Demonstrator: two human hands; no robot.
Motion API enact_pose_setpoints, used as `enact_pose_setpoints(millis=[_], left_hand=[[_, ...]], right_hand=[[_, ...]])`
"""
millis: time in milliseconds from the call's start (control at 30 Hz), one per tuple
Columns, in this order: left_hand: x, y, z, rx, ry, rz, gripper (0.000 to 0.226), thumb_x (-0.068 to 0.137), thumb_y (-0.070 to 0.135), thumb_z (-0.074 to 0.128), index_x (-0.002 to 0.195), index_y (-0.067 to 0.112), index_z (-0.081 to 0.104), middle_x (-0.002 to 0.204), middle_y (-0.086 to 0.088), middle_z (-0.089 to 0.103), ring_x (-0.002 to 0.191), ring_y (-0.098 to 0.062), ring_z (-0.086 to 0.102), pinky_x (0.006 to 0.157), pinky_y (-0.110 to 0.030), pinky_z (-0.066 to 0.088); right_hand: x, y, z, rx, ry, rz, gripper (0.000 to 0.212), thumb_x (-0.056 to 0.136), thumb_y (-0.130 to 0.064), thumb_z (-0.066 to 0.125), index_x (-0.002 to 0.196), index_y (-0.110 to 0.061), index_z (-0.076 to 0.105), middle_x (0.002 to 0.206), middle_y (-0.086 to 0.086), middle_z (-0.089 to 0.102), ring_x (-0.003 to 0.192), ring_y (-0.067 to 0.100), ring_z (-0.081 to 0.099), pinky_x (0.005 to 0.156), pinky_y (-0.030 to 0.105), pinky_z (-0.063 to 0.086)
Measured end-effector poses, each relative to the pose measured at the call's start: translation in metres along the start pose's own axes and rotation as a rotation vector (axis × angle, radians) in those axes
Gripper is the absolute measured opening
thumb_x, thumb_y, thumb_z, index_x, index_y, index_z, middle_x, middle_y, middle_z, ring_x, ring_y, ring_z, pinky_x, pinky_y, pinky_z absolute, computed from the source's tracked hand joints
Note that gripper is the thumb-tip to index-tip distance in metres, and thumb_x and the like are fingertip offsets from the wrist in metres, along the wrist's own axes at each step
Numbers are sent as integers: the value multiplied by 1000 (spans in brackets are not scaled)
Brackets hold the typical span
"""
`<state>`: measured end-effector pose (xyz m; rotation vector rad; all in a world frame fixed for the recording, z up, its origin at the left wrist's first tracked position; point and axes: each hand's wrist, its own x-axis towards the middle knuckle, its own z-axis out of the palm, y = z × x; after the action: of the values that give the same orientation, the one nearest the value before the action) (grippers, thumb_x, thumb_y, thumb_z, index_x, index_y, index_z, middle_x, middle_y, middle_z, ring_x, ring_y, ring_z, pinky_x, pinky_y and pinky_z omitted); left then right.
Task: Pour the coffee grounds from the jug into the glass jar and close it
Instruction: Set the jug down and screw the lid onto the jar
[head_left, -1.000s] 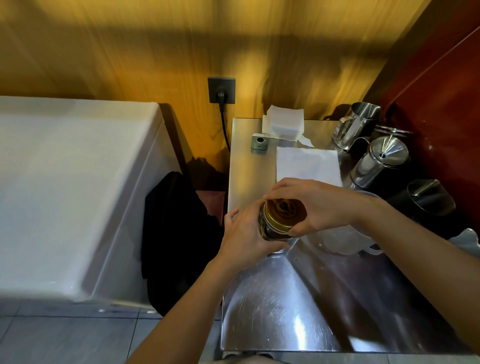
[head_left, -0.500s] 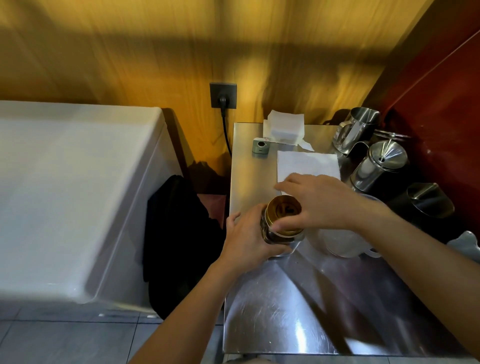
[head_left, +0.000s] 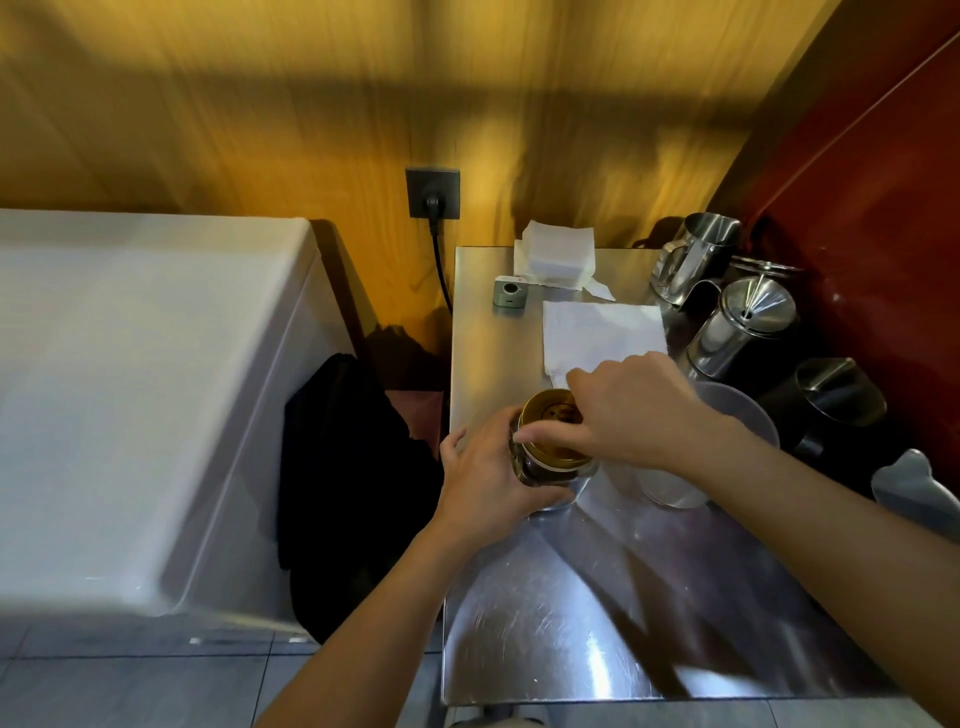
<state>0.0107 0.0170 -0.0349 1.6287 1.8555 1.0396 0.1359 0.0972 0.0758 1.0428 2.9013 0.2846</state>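
The glass jar (head_left: 550, 470), dark with coffee grounds, stands on the steel table (head_left: 597, 613) near its left edge. My left hand (head_left: 488, 483) wraps around the jar's side from the left. A gold lid (head_left: 548, 415) sits on top of the jar, and my right hand (head_left: 628, 408) grips its rim from above, thumb on the near edge and fingers over the far edge. The clear plastic jug (head_left: 727, 441) stands just right of the jar, partly hidden behind my right wrist.
White paper napkins (head_left: 602, 332) and a small grey device (head_left: 509, 293) lie at the back of the table. Several steel pitchers (head_left: 743, 327) and a black one (head_left: 836, 410) crowd the right side by the red wall. A white counter (head_left: 130, 405) and dark cloth (head_left: 353, 467) are left.
My right hand has turned on the lid, its fingers swinging toward the far side and the thumb coming round to the near edge. The left hand has kept its hold on the jar.
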Motion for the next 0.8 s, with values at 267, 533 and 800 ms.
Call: enact_pose_setpoints(millis=[267,533,800], left_hand=[[17,-14,-15,23,-215,32,76,54,61,77,101,75,19,101,44,39,95,39,12,91,-15,2],[14,-15,-13,-25,-193,12,77,55,61,78,108,67,23,107,40,43,104,22,28,97,-26,8],[35,-4,-39,-60,-545,65,83,56,40,88,119,41,35,117,20,51,120,-12,43,107,-39,29]], right_hand=[[3,23,3,501,-330,-275,73,69,-36,73,131,-40,34,119,-4,46,103,12,45,85,30,43],[-12,15,19,165,-36,-244,71,73,-68,49,130,-35,25,106,3,52,71,13,41,54,25,33],[-6,7,23,188,90,-430,58,77,-56,55,121,-17,50,94,13,57,71,26,55,46,28,41]])
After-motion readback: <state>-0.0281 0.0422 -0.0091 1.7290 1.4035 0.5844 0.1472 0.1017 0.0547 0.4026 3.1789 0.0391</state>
